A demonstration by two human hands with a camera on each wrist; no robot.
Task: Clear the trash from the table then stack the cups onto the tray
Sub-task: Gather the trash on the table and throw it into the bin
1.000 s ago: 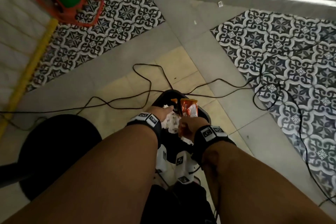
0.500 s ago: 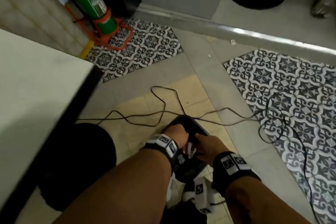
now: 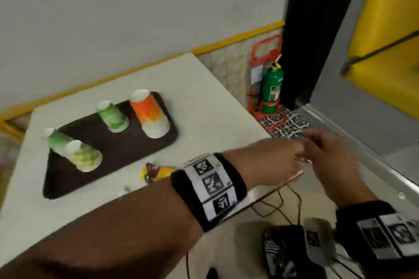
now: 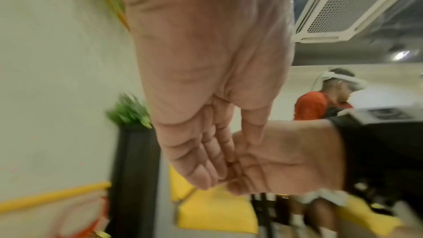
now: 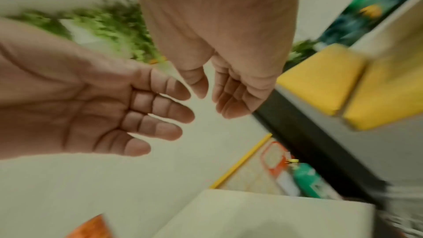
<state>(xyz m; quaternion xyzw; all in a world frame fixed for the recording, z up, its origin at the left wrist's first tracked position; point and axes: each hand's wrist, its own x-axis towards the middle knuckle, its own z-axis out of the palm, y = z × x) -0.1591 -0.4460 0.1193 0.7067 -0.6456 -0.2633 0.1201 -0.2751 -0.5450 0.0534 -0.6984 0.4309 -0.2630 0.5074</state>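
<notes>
The dark brown tray [image 3: 108, 165] lies on the white table [image 3: 204, 106], and everything here is placed from it. On the tray's far right corner stands an upside-down stack of orange cups [image 3: 150, 115]; just left of that, also on the tray, is an upside-down stack of green cups [image 3: 112, 116]. At the tray's left end 2 more green-patterned cups show: a tilted one [image 3: 55, 141] at the tray's left edge, and an upside-down yellow-green cup [image 3: 84, 156] touching it in front. Whether the tilted one rests on the tray or on the table beside it cannot be told. Just off the tray's near edge, on the table, lies a crumpled red and yellow wrapper [image 3: 156, 172], partly hidden behind the left wristband.

Well to the right of the tray, past the table's right edge, the left hand [image 3: 275, 162] and the right hand [image 3: 333, 156] meet in the air. Both are empty. The left hand's fingers [image 5: 158, 113] are straight and slightly spread, palm showing in the right wrist view. The right hand's fingers [image 5: 231, 95] are relaxed, close together and lightly bent. In the left wrist view the 2 hands touch at the fingers.

Beyond the tray's right end, on the floor by the wall, a green fire extinguisher [image 3: 272, 88] stands in a red holder
</notes>
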